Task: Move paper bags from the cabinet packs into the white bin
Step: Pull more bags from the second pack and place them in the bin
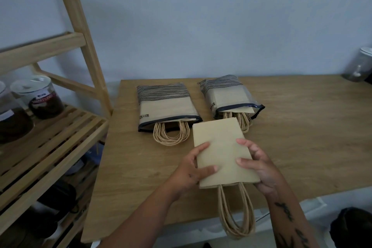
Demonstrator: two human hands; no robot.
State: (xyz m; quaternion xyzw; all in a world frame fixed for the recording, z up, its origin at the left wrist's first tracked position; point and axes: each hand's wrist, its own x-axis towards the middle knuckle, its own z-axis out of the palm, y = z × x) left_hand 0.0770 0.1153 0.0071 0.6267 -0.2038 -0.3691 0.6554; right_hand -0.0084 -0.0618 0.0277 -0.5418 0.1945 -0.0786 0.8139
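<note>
Okay so, big to small. The counter (302, 127) is the wooden slab under everything. Two packs lie flat on it toward the wall, the left pack (165, 106) and the right pack (227, 94). Both have their open mouths facing me with twine loops spilling out, so there's more to pull from each, by the look of it.

The bags (223, 151) I've got are a flat stack, probably a few, going by how many loops hang off it. I'm holding it just over the near half of the counter, in front of the packs. It's face up, with the long axis running away from me and leaning a bit left at the far end. The closed bottom edge points at the packs, and its far right corner is just by the right pack's loops. The mouth end points back at me.

My left grip (193, 169) is curled round the stack's left edge, thumb and a finger on top. My right grip (259, 167) does the same on the right edge, two fingers on top and palm under the near corner. Both are pinching, not spread.

The handles (235, 213) dangle off the near end, past the counter's front edge.

Tips for this bit: pinch both edges so the stack doesn't fan out, and hold it level. Watch those loops too, since they could snag on the counter edge on a low swing. I can't see the white bin from here, so I'd find it first, then drop the stack in bottom end first.
</note>
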